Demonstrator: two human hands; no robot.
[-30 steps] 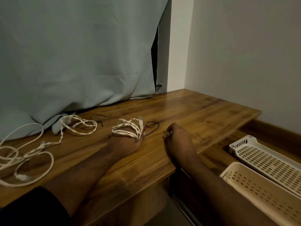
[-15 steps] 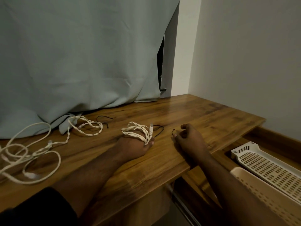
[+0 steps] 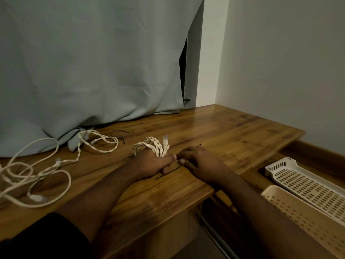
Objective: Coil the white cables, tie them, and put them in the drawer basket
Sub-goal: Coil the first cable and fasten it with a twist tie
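1. White coil [image 3: 151, 147] is wound round the left hand [image 3: 149, 166], whose fingers curl to grip it, resting on the desk [image 3: 233, 131].
2. Right hand [image 3: 200, 162] pinches a black tie [image 3: 168, 172] beside the left thumb.
3. Loose cables [image 3: 33, 174] lie far left.
4. Baskets [image 3: 306, 186] sit low right.

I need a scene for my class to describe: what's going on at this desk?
A person is tidying cables. The left hand holds a coiled white cable on the wooden desk, while the right hand pinches a thin black tie beside it. Loose white cables lie uncoiled at left; the drawer baskets wait at right.
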